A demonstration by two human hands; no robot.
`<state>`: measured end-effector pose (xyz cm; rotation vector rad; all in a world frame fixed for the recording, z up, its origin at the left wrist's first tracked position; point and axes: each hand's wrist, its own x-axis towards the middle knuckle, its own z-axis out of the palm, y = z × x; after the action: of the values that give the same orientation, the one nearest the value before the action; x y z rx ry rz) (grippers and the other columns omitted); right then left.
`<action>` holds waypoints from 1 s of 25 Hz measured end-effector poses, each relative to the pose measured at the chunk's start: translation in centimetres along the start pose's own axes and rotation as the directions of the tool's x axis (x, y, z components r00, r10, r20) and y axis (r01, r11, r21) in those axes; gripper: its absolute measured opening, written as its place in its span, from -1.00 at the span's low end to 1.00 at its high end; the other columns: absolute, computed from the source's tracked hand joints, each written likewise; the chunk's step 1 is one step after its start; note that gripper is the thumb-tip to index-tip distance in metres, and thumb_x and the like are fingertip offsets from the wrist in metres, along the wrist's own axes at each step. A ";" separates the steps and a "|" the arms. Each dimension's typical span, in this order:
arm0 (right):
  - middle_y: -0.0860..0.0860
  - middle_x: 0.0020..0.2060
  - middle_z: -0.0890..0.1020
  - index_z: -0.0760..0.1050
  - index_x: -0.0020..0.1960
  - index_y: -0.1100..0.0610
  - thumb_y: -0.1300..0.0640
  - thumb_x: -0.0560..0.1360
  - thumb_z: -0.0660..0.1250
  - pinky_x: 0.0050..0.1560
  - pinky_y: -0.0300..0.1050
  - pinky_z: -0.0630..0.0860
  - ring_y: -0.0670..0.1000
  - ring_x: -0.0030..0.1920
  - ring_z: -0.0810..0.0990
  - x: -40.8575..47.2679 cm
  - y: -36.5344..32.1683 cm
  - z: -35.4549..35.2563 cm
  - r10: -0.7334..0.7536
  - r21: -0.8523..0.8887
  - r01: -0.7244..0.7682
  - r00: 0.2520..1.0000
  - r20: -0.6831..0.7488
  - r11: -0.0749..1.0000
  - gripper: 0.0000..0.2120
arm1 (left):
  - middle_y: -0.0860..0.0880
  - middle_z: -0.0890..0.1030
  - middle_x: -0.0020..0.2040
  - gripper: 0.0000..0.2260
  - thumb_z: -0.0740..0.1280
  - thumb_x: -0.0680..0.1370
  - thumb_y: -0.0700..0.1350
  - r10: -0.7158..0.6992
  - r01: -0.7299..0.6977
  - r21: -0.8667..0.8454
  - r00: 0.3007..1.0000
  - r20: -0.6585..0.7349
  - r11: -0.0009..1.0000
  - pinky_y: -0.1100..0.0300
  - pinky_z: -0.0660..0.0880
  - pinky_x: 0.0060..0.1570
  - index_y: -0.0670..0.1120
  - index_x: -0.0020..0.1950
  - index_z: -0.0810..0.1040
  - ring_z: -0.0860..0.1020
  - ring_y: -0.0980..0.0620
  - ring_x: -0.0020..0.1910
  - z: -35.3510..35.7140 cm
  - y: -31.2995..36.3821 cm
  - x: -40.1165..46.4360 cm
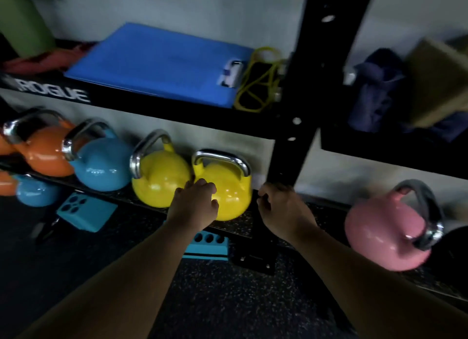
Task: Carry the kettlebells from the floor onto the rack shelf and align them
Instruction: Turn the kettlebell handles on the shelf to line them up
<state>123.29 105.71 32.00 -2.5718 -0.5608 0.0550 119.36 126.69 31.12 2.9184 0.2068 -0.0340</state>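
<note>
On the low rack shelf stand an orange kettlebell, a blue kettlebell and two yellow kettlebells in a row. My left hand rests flat on the front of the right yellow kettlebell, fingers spread over its body. My right hand is just right of it by the foot of the black upright, fingers curled; what it touches is unclear. A pink kettlebell sits on the shelf section right of the upright.
An upper shelf holds a blue mat, yellow bands and dark cloth. Teal blocks lie on the speckled floor, with another blue kettlebell at lower left.
</note>
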 end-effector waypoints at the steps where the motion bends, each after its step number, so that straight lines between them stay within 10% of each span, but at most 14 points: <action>1: 0.14 0.08 0.57 0.49 0.19 0.09 0.04 0.55 0.23 0.05 0.01 0.52 0.17 0.16 0.49 1.1 -1.6 1.3 -0.001 -0.003 0.001 1.000 0.011 1.000 -0.75 | -0.03 0.48 0.27 -0.67 0.22 0.58 0.02 0.019 -0.020 0.042 1.000 0.018 0.999 -0.05 0.36 0.17 -0.02 0.32 0.45 0.42 -0.12 0.22 -0.3 -2.3 0.0; 7: 0.21 0.23 0.40 0.34 0.36 0.13 -0.05 0.58 0.21 0.13 0.08 0.44 0.24 0.23 0.39 8.1 -6.0 4.4 0.107 -0.066 -0.117 0.985 -0.132 0.991 -0.58 | -0.11 0.42 0.26 -0.56 0.17 0.57 0.17 -0.022 0.019 0.063 0.999 0.039 0.998 -0.08 0.38 0.10 -0.09 0.32 0.35 0.43 -0.19 0.20 -0.7 -7.9 2.8; 15: 0.21 0.30 0.40 0.24 0.42 0.06 -0.25 0.58 0.09 0.22 0.22 0.42 0.28 0.28 0.37 14.1 -4.3 7.2 0.206 -0.121 -0.199 0.977 0.051 0.973 -0.46 | -0.20 0.35 0.39 -0.38 0.10 0.57 0.28 -0.172 0.180 -0.159 0.983 0.066 0.971 -0.13 0.39 0.15 -0.06 0.49 0.13 0.41 -0.30 0.28 1.2 -6.4 9.4; 25: 0.12 0.17 0.48 0.38 0.27 0.01 -0.21 0.55 0.20 0.08 -0.02 0.38 0.20 0.24 0.43 15.1 -3.3 9.6 0.309 0.271 -0.291 0.951 -0.027 0.917 -0.60 | -0.30 0.27 0.40 -0.34 0.13 0.56 0.27 -0.303 0.243 -0.720 0.952 0.047 0.650 -0.09 0.52 0.00 -0.06 0.49 -0.02 0.52 -0.35 0.12 4.9 -3.9 12.2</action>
<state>134.49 118.84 26.21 -2.3635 -0.1159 0.1359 130.83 131.11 25.09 2.0685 0.5402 0.0955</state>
